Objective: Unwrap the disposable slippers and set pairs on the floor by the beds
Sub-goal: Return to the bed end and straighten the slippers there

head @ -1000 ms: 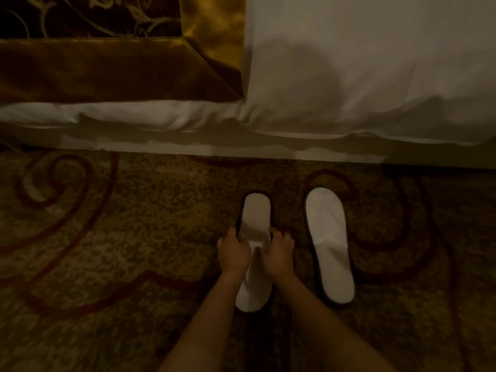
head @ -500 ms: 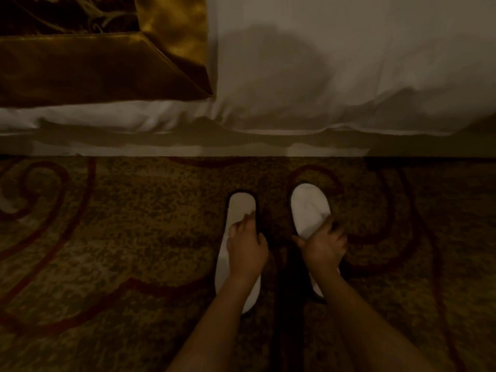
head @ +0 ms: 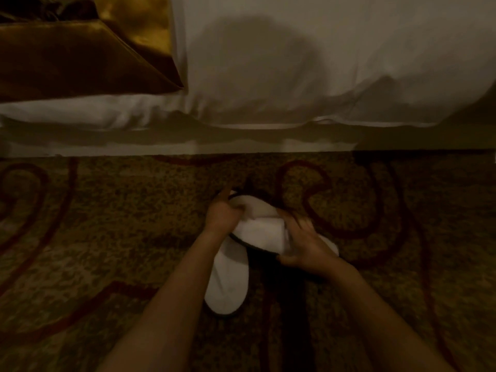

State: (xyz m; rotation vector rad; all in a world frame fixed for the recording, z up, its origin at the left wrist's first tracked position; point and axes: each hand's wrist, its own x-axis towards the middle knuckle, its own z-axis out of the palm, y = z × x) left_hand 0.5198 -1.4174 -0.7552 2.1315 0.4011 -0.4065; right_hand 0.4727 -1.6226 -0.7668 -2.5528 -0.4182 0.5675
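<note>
While both hands work low over the patterned carpet [head: 112, 237] beside the bed [head: 268, 89]: left hand [head: 222, 214] curled on the far end of the lifted slipper [head: 264, 232], fingers [head: 300, 224] of right hand [head: 306, 248] wrapped over its near side, clamped. Held slantwise across and above the second slipper [head: 228, 280], which lies flat, lengthwise toward the bed. Likely step: straightening and setting down. Best turned parallel to its mate, just beside it, lowered sole-first, pressed flat before letting go. Dim, blurred; exact contact uncertain.
</note>
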